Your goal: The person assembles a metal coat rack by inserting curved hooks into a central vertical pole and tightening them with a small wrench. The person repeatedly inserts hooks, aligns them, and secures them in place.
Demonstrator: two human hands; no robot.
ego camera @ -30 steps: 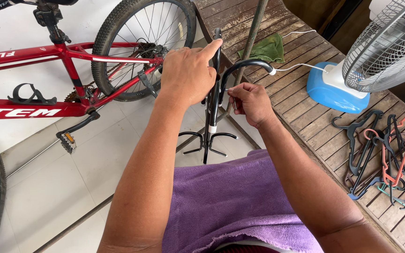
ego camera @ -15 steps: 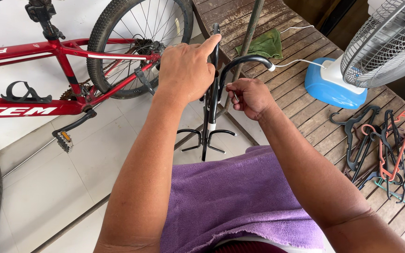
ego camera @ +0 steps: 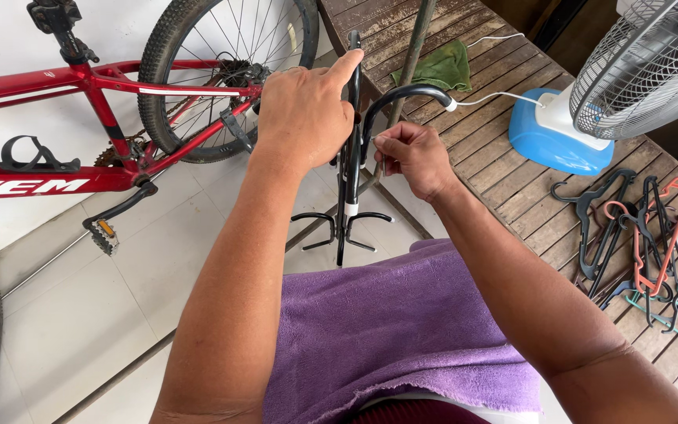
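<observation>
To your left a red bicycle (ego camera: 80,129) stands on the pale tiled floor (ego camera: 80,330), rear wheel (ego camera: 225,71) near the wooden deck (ego camera: 504,173). On the deck you have a green cloth (ego camera: 437,69), a fan with a blue base (ego camera: 547,133) and a heap of plastic hangers (ego camera: 637,228). A purple towel (ego camera: 386,330) covers your lap.

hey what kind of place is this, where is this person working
Probably a home porch or utility area: a red bicycle parked on the tiled floor, a pile of clothes hangers and an electric fan on a wooden platform.
</observation>
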